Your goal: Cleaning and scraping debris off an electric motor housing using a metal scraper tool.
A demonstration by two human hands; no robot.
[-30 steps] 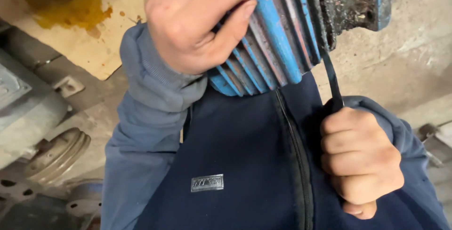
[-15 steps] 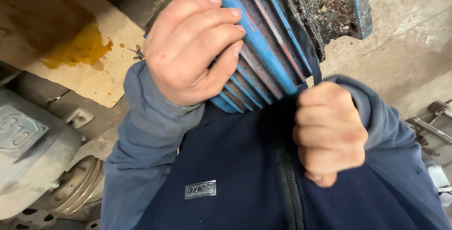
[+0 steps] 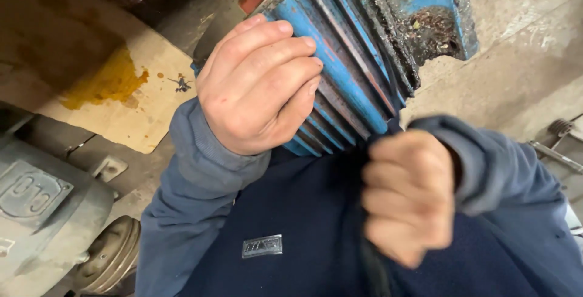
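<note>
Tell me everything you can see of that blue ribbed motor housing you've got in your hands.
The blue ribbed motor housing looks like cast metal with long parallel fins, its paint worn to grey along the ridges and caked with black grime. A dirty mounting foot sticks out at upper right. It is tilted, its lower end against the person's dark jacket. The left hand grips its finned side; the right hand is clenched just below it.
</note>
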